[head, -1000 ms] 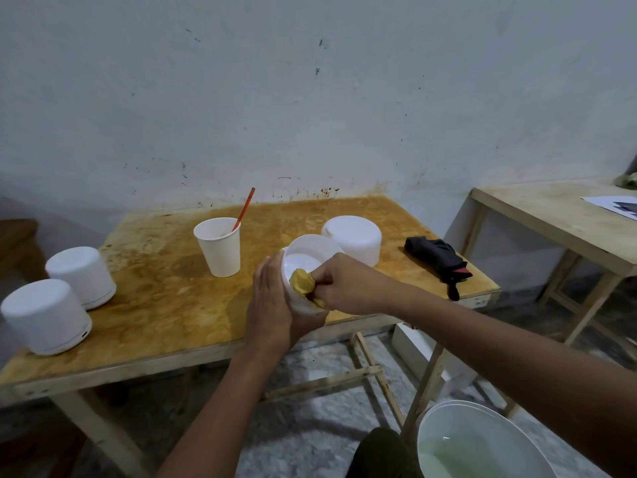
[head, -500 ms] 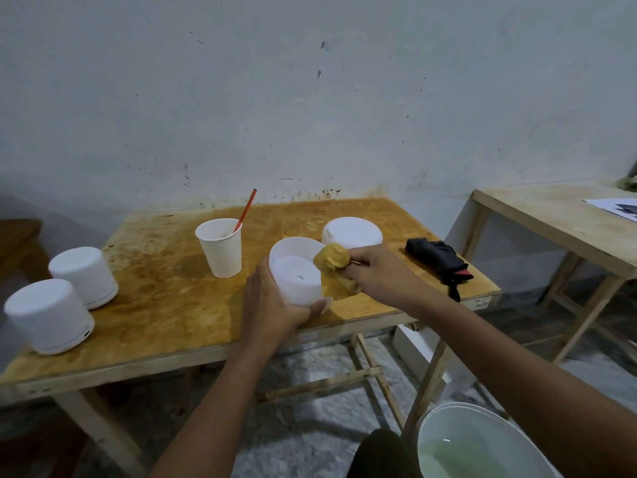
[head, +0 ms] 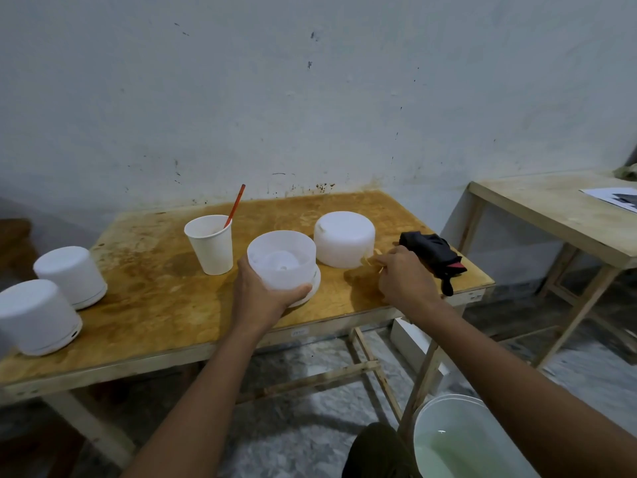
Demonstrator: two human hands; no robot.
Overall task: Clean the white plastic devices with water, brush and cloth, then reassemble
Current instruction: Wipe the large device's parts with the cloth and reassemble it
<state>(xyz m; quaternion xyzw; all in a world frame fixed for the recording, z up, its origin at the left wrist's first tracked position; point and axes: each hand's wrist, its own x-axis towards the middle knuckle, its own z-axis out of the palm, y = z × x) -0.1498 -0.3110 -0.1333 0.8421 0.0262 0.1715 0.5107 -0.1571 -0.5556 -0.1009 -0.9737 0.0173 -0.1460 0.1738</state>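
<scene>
My left hand (head: pixel 261 300) grips the open white device base (head: pixel 281 260), which stands upright on the wooden table (head: pixel 155 305) near its front edge. Its white cover (head: pixel 344 238) sits upside up just behind and to the right. My right hand (head: pixel 404 278) is low over the table right of the cover and pinches the yellow cloth (head: pixel 360 279), which lies bunched on the tabletop. A paper cup (head: pixel 211 244) with an orange-handled brush (head: pixel 236 205) stands left of the base. Two assembled white devices (head: pixel 72 270) (head: pixel 38 315) sit at the table's left end.
A black folded item (head: pixel 435 254) lies at the table's right edge, just beyond my right hand. A white bucket (head: pixel 458 439) with water stands on the floor at lower right. A second wooden table (head: pixel 558 215) with a paper sheet (head: pixel 613 198) stands to the right.
The cloth came out of the base and my right hand carried it right and down onto the table. My left hand lowered the base from a tilted hold to upright on the table.
</scene>
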